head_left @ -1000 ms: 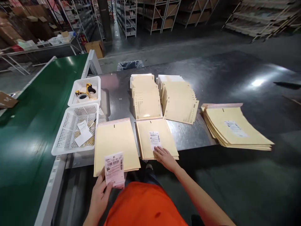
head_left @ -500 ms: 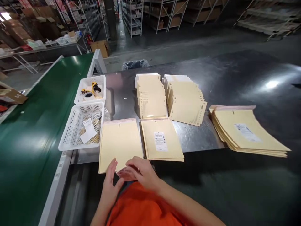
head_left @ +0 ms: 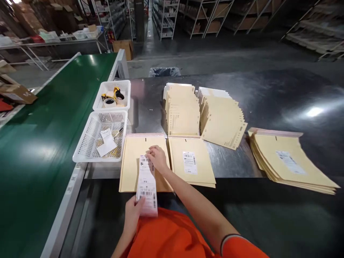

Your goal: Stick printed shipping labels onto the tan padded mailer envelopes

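A strip of white printed barcode labels [head_left: 146, 179] is pinched at six o'clock by the left hand's closed fingers [head_left: 134, 211]; its top is gripped narrowly by the right hand [head_left: 158, 157], over the flat pale-yellow paper envelope [head_left: 131, 154].

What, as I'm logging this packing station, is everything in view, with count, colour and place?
Label strip: one, white, between the hands
Envelope piles: three, pale yellow, near table edge
Envelope rows: two, pale yellow and white, mid-table
Baskets: two, white, table's left
Tape rolls: at least two, yellow-black holders, far basket
Paper slips: apparently two, white, near basket
Pen: one, dark, near basket
Table: one, dark metal, centre
Conveyor: one, green, left
Cartons: several, brown, far left and beyond
Bin: one, lined, behind table
Shelving: several, pale, background
Shirt: one, orange, bottom
Left hand: one, strip's lower end
Right hand: one, strip's top
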